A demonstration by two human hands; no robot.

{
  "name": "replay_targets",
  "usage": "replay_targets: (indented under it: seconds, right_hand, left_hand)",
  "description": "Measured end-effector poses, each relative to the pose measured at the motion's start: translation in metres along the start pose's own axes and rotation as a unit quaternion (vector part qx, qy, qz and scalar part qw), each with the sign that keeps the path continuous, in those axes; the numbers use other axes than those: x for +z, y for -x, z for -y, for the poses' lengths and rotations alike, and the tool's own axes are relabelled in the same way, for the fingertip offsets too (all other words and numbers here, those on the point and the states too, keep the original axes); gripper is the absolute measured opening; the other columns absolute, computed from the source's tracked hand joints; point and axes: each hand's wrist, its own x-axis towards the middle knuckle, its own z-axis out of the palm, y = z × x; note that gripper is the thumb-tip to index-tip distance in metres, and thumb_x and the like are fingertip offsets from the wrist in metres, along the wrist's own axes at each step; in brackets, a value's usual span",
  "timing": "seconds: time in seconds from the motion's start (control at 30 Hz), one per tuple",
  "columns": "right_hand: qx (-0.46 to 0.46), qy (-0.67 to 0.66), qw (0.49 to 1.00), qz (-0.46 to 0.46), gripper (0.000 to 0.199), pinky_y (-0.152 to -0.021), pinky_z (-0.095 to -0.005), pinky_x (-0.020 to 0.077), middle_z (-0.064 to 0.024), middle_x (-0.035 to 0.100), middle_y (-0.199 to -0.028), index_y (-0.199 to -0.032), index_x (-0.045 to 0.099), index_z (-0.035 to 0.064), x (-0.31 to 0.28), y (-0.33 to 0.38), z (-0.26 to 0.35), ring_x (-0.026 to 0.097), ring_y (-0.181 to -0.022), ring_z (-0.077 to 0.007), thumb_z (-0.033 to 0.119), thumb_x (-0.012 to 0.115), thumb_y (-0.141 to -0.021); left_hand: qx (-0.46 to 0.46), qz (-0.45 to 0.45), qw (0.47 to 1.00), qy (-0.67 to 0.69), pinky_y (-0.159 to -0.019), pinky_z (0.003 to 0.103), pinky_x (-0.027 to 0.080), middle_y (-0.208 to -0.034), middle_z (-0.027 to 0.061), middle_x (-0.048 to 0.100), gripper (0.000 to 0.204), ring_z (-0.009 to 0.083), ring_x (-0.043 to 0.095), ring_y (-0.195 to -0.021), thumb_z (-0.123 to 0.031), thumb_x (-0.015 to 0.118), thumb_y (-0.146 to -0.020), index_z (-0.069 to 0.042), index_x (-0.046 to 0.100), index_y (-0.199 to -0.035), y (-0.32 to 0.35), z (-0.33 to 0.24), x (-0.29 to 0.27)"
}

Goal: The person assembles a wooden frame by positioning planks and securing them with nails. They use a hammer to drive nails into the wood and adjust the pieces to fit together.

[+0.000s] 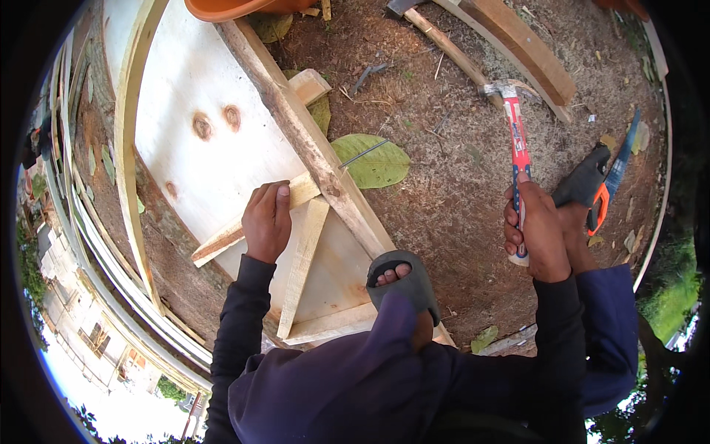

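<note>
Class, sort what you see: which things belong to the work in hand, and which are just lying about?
Apparently in use:
hammer, in the right hand
short wooden strip, held by the left hand
long wooden rail
nail-like rod, at the rail's edge

Apparently lying about:
orange-handled saw
wood-handled tool
large green leaf
orange basin

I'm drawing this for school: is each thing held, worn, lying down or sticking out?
Red-and-blue-handled claw hammer: gripped in the right hand
Short pale wooden plank: held by the left hand
Thin grey metal nail: sticking out
Blue-bladed saw with orange handle: lying down
Brown wooden-handled hammer: lying down
Oval green leaf: lying flat
Dark grey sandals: worn
</note>
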Motion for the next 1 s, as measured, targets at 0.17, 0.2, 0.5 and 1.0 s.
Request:
replay_targets:
  seconds: [0.17, 0.2, 0.5, 1.0]
  right_hand:
    - [0.059, 0.024, 0.997, 0.035, 0.034, -0.042, -0.0271, 0.0404, -0.0003, 0.052, -0.074, -0.111, 0.055, 0.0067, 0.013, 0.036, 0.005, 0.046, -0.05, -0.008, 0.04, 0.053, -0.107]
    - [0.042, -0.002, 0.998, 0.046, 0.034, -0.043, -0.0272, 0.0409, -0.0005, 0.052, -0.075, -0.115, 0.055, 0.0067, 0.012, 0.042, -0.002, 0.047, -0.051, -0.0081, 0.04, 0.052, -0.108]
    - [0.079, -0.032, 0.988, 0.132, 0.037, -0.044, -0.0262, 0.0382, 0.0002, 0.046, -0.066, -0.122, 0.054, 0.0072, 0.058, 0.033, -0.045, 0.041, -0.046, -0.008, 0.041, 0.047, -0.11]
    - [-0.014, -0.198, 0.978, -0.066, 0.044, -0.04, -0.0283, 0.0348, 0.0018, 0.044, -0.064, -0.1, 0.053, 0.0082, 0.015, 0.01, -0.037, 0.038, -0.044, -0.0085, 0.051, 0.047, -0.107]
  left_hand:
    - [0.013, -0.073, 0.995, -0.072, -0.069, 0.044, 0.047, -0.079, 0.0134, 0.061, 0.028, 0.0331, 0.059, -0.076, -0.018, 0.052, -0.104, -0.002, 0.065, -0.086, 0.006, 0.003, 0.021]
    - [0.014, -0.083, 0.994, -0.074, -0.068, 0.044, 0.046, -0.078, 0.0132, 0.06, 0.028, 0.0331, 0.058, -0.075, -0.018, 0.052, -0.104, -0.002, 0.063, -0.083, 0.002, 0.003, 0.024]
    - [0.003, -0.118, 0.986, -0.115, -0.066, 0.045, 0.046, -0.076, 0.0134, 0.059, 0.027, 0.0334, 0.059, -0.074, -0.014, 0.051, -0.102, -0.003, 0.062, -0.08, -0.002, -0.001, 0.033]
    - [0.021, -0.142, 0.983, -0.11, -0.063, 0.042, 0.043, -0.072, 0.0098, 0.056, 0.027, 0.0295, 0.057, -0.07, -0.013, 0.055, -0.099, -0.005, 0.057, -0.074, -0.002, 0.0, 0.037]
